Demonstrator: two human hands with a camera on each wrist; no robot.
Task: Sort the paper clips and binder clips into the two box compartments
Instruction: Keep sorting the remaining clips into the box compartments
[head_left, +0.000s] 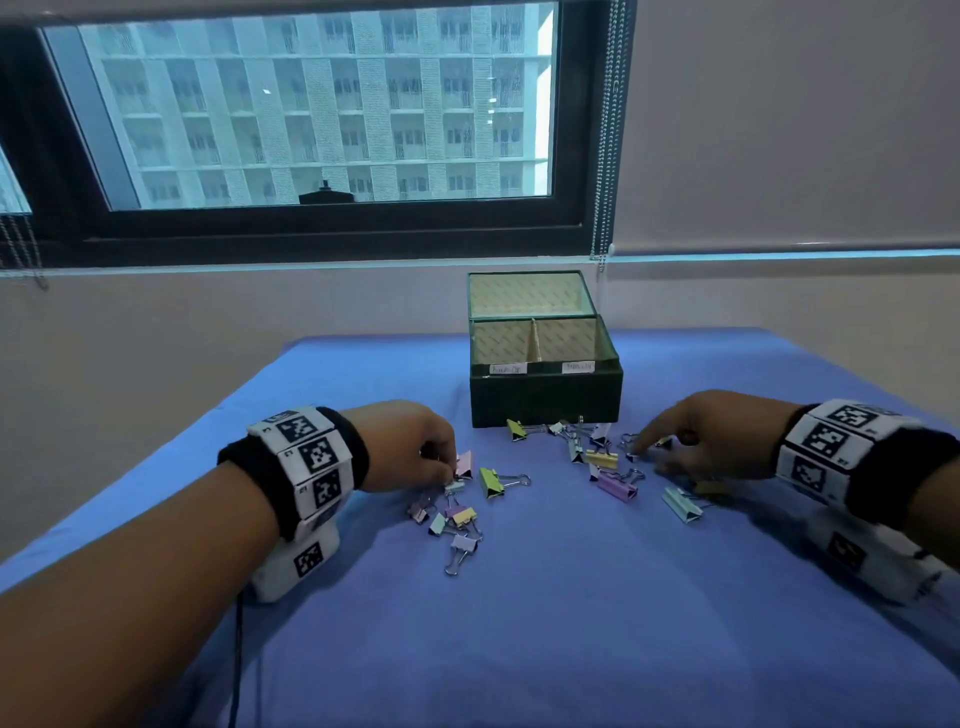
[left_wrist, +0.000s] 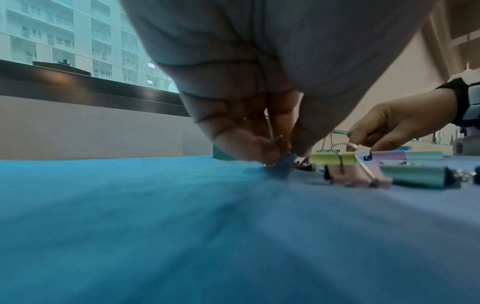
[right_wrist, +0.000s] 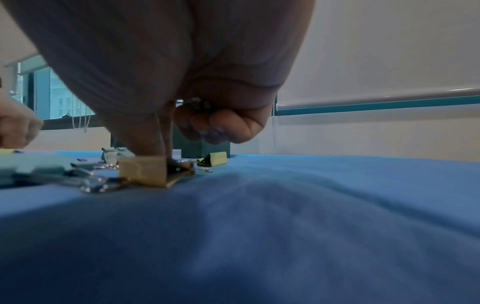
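Observation:
A dark green box (head_left: 545, 400) stands open at the back of the blue cloth, with a left compartment (head_left: 501, 340) and a right compartment (head_left: 566, 338), each with a white label. Pastel binder clips (head_left: 491, 482) lie scattered in front of it. My left hand (head_left: 451, 480) is down on the left cluster, and its fingertips (left_wrist: 259, 150) pinch the wire handle of a small teal clip (left_wrist: 283, 163). My right hand (head_left: 636, 453) reaches into the right cluster, thumb and forefinger pinching at a small dark-blue clip (head_left: 631, 457). Its other fingers (right_wrist: 228, 127) are curled round something dark.
A yellow clip (right_wrist: 144, 170) lies just under my right palm, and a mint one (head_left: 681, 504) in front of it. More clips (head_left: 574, 441) crowd the box's front wall. A wall and a window stand behind the table.

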